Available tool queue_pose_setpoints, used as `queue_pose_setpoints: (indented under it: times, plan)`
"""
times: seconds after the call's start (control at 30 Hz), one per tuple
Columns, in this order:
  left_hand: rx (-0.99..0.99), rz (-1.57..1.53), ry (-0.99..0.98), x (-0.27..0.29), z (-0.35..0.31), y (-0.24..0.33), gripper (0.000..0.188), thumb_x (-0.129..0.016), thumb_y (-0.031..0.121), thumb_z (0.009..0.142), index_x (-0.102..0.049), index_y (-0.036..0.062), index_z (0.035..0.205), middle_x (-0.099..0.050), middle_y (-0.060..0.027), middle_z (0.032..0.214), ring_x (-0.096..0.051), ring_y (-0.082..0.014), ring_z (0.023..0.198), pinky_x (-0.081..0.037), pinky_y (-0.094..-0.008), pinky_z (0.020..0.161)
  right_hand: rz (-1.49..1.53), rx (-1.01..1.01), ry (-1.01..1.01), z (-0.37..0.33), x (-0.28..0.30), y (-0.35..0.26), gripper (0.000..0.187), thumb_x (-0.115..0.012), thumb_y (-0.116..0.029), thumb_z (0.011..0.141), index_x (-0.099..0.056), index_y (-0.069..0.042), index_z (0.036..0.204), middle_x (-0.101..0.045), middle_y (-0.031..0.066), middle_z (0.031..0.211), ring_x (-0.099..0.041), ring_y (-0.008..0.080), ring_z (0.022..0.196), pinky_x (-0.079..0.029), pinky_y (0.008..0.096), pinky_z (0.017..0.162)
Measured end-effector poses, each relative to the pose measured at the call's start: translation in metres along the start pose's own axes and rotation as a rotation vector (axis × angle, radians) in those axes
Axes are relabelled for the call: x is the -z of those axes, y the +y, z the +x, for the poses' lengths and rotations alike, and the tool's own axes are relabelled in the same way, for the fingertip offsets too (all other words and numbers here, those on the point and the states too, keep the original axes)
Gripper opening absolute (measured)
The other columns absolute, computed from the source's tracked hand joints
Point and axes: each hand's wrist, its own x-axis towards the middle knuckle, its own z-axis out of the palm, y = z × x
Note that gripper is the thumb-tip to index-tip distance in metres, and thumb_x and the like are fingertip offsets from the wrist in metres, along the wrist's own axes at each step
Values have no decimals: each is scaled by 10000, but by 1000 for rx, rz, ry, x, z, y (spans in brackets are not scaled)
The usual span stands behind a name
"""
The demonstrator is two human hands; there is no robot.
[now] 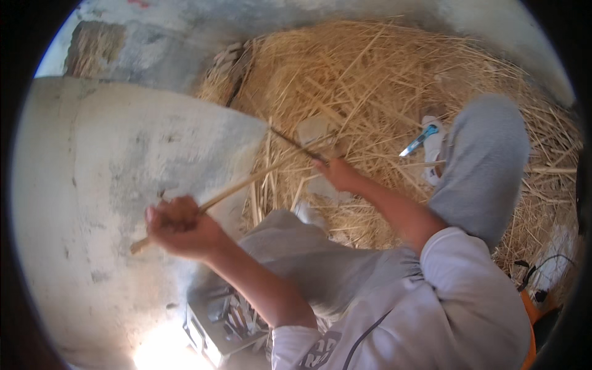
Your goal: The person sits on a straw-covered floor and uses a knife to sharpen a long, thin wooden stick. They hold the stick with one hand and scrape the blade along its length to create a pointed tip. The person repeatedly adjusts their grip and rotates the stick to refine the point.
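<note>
My left hand [185, 228] is closed round a long, pale bamboo-like stick [246, 182], whose butt end sticks out past the hand at the left. The stick slants up and away to the right. My right hand [336, 172] grips a dark, narrow knife [290, 140] by its near end. The knife's blade points up and left, crossing the far part of the stick. Whether the blade touches the stick I cannot tell. My fingers on the right are partly blurred.
Loose straw-coloured strips and shavings [382, 74] cover the floor ahead. A blue utility knife [420, 139] lies by a white shoe [435, 151]. A worn wall [123, 154] stands close on the left. Below my left arm is a metal box [237, 345] of small tools.
</note>
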Motion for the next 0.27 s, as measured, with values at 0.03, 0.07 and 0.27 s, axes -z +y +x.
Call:
queue_pose_setpoints:
  times: [0.03, 0.07, 0.27]
  plan:
    - [4, 0, 24, 13, -3, 0, 453, -528, 204, 894, -188, 197, 594, -160, 54, 502, -108, -84, 443, -120, -276, 422, 13, -70, -1, -4, -8, -3, 771, -381, -658, 988, -598, 62, 818, -560, 149, 577, -507, 235, 421, -452, 379, 466]
    - [9, 3, 17, 30, 2, 1, 468, -542, 210, 892, -183, 199, 592, -157, 53, 501, -105, -83, 445, -118, -273, 424, 69, -97, -39, -13, -18, -8, 767, -378, -664, 986, -601, 53, 832, -572, 145, 591, -516, 240, 435, -462, 389, 479]
    - [32, 11, -16, 31, 8, 3, 489, -566, 233, 886, -182, 205, 584, -174, 30, 484, -131, -83, 430, -125, -275, 423, 228, 139, -70, -18, -44, -38, 805, -359, -718, 956, -636, 4, 1177, -683, 274, 936, -701, 271, 874, -526, 516, 844]
